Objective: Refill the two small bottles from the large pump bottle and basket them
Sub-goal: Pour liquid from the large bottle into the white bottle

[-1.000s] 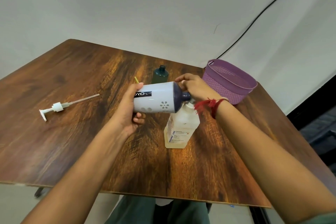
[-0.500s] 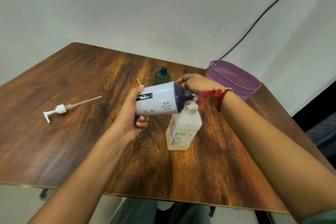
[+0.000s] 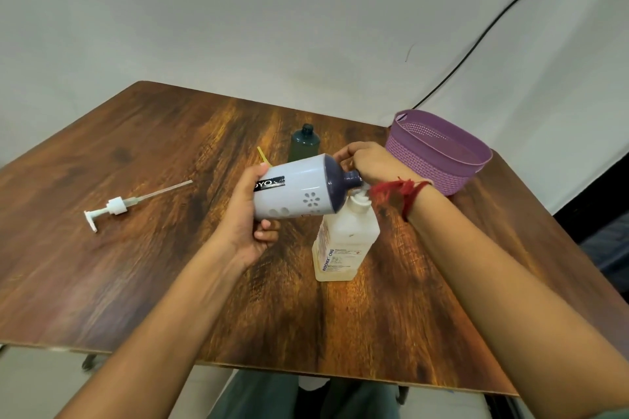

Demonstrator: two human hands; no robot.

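Note:
My left hand [image 3: 245,228] grips the base of a white bottle with a dark purple top [image 3: 299,190], held on its side. Its neck points right, just over the open mouth of the large translucent bottle [image 3: 343,241], which stands on the table. My right hand [image 3: 371,163] is closed around the white bottle's neck, and a red thread hangs on that wrist. A small dark green bottle [image 3: 304,146] stands uncapped behind my hands. The purple basket [image 3: 439,153] sits at the far right. Whether liquid is flowing I cannot see.
The white pump head with its long tube [image 3: 119,206] lies on the wooden table [image 3: 136,265] at the left. A thin yellow strip [image 3: 262,155] shows behind the held bottle. A black cable runs down the backdrop behind the basket.
Both hands and the white bottle stay almost where they were, its neck at the large bottle's mouth. My view has shifted slightly.

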